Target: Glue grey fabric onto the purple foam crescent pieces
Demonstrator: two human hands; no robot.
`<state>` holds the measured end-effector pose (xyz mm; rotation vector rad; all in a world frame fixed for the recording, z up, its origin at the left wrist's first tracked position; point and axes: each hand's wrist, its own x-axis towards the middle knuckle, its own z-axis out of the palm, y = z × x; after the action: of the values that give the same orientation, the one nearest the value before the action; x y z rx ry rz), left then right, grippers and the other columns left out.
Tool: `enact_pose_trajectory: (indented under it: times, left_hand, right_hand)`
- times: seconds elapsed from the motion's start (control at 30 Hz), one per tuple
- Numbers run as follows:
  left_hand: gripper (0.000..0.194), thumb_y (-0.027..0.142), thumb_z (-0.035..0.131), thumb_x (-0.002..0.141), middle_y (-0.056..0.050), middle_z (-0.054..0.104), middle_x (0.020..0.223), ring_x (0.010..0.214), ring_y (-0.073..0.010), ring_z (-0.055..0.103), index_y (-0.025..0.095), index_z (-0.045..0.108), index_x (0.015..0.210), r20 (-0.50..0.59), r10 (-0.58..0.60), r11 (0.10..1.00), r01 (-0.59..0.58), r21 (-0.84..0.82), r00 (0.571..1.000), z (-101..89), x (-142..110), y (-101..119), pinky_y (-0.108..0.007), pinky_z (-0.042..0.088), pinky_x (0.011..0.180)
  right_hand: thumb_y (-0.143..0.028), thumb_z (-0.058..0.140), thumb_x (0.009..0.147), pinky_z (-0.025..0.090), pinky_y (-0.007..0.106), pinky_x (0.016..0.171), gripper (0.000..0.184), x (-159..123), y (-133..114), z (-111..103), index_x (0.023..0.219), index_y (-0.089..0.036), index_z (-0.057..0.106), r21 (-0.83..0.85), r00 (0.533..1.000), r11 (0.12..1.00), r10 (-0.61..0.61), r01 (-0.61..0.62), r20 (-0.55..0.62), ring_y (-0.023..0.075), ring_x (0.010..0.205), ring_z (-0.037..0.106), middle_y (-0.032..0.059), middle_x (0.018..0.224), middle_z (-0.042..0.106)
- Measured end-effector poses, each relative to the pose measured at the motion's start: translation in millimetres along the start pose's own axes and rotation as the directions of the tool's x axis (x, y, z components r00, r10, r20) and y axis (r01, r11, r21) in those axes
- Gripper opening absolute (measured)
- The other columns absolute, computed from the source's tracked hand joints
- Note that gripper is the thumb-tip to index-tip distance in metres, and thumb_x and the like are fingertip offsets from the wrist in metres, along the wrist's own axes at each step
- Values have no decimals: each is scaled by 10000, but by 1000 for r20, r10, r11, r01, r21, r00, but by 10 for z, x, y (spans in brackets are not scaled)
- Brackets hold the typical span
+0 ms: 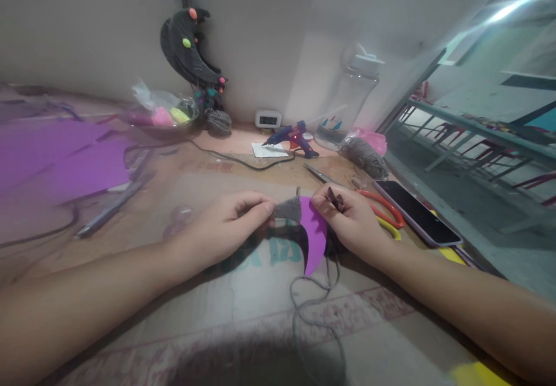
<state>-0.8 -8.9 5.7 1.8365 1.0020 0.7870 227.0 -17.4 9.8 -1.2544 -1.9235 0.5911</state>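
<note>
A purple crescent-shaped foam piece (pixel 316 236) is held between both hands above the work surface. Its upper tip is wrapped in grey yarn (pixel 288 208). My left hand (pixel 226 228) pinches that wrapped tip, fingers closed. My right hand (pixel 347 215) is closed on the crescent's right edge and on the yarn strand. A loose length of grey yarn (pixel 309 299) trails from the crescent down toward me.
A blue glue gun (pixel 292 137) lies on white paper at the back, cord running left. Orange-handled scissors (pixel 384 209) and a phone (pixel 417 212) lie right of my right hand. Purple foam sheets (pixel 65 163) cover the left. A dark crescent decoration (pixel 186 50) leans on the wall; a clear jar (pixel 347 105) stands nearby.
</note>
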Motion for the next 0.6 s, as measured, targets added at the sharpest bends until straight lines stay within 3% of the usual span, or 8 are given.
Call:
enact_pose_trajectory:
  times: [0.3, 0.6]
  left_hand:
    - [313, 462, 508, 883, 10, 636, 707, 647, -146, 551, 200, 652, 790, 16, -47, 996, 46, 71, 999, 0, -1, 36, -251, 398, 585]
    - [277, 362, 456, 913, -9, 649, 764, 686, -152, 569, 189, 672, 901, 65, 17, 998, -21, 59, 998, -1, -11, -29, -254, 413, 590]
  right_hand:
    - [-458, 502, 918, 358, 241, 509, 349, 10, 19, -5, 704, -182, 509, 25, 1000, 1000, -7, 7, -8, 109, 546, 458, -25, 615, 479]
    - [-455, 487, 921, 350, 250, 512, 350, 15, 18, -8, 699, -184, 498, -15, 1000, 1000, 4, -5, -29, 113, 541, 459, -25, 604, 473]
